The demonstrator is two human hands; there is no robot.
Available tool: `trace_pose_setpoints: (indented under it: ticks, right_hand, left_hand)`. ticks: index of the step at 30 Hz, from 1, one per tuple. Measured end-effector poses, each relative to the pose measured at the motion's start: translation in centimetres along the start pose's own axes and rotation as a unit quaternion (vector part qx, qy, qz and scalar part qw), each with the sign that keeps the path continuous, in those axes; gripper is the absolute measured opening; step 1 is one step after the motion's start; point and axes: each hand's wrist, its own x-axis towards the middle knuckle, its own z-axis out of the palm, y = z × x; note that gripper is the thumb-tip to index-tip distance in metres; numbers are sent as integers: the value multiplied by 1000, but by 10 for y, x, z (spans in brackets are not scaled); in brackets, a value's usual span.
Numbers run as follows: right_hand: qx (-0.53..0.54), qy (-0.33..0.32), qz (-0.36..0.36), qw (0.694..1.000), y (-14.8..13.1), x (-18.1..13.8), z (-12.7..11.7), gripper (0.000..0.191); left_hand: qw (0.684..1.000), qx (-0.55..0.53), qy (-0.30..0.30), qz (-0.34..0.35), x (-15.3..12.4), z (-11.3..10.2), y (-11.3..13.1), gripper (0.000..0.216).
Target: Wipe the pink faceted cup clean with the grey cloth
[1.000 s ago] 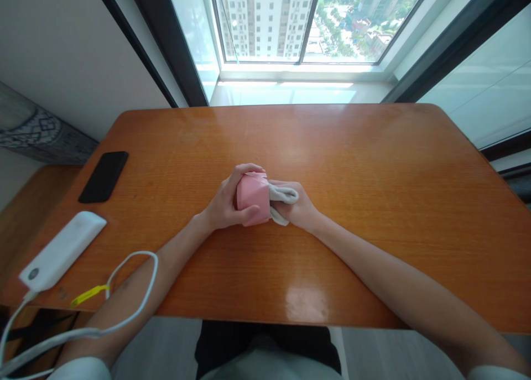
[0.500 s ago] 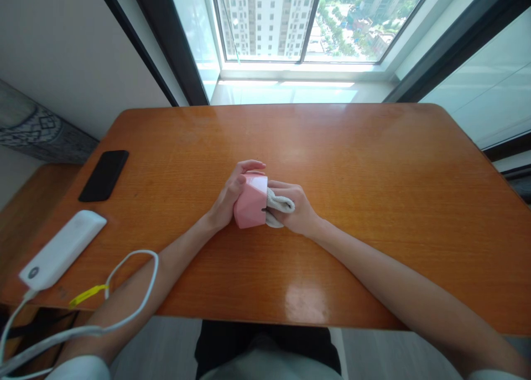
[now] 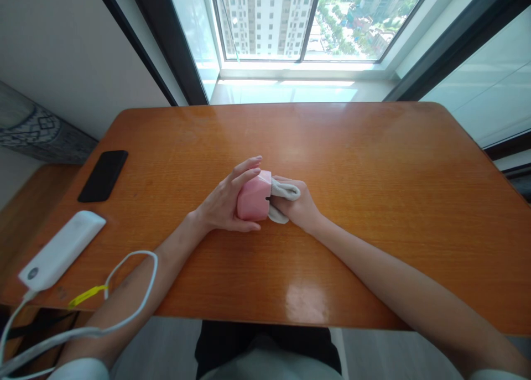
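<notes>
A pink faceted cup-like container (image 3: 253,198) lies on its side above the middle of the desk, its notched rim facing right. Around its left end curves my left hand (image 3: 224,202), loosely, with the fingers over the far side and the thumb stretched along the near side. A folded grey-white cloth (image 3: 286,189) sticks out of the container's opening. My right hand (image 3: 301,203) is closed on this cloth at the rim. The right fingertips are hidden behind the cloth and the container, so how far they reach inside cannot be made out.
On the left of the wooden desk (image 3: 352,247) lie a black phone (image 3: 103,175) and a white power bank (image 3: 62,250). A white cable (image 3: 153,280) with a yellow tag (image 3: 88,296) loops over my left forearm. A window (image 3: 307,23) stands beyond the desk.
My left hand has loosened and spread around the container, its thumb moving to the near side. The container has turned and shifted slightly right, along with the cloth and right hand.
</notes>
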Motion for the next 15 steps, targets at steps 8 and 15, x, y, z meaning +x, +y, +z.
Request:
trace_pose_setpoints:
  ticks: [8,15]
  right_hand:
    - [55,59,66,995,6,0,-3,13]
    - [57,87,71,992,8,1,-3,14]
  left_hand:
    - [997,63,-41,-21,-3,5,5,133]
    - [998,56,-30,-20,0,5,7,132]
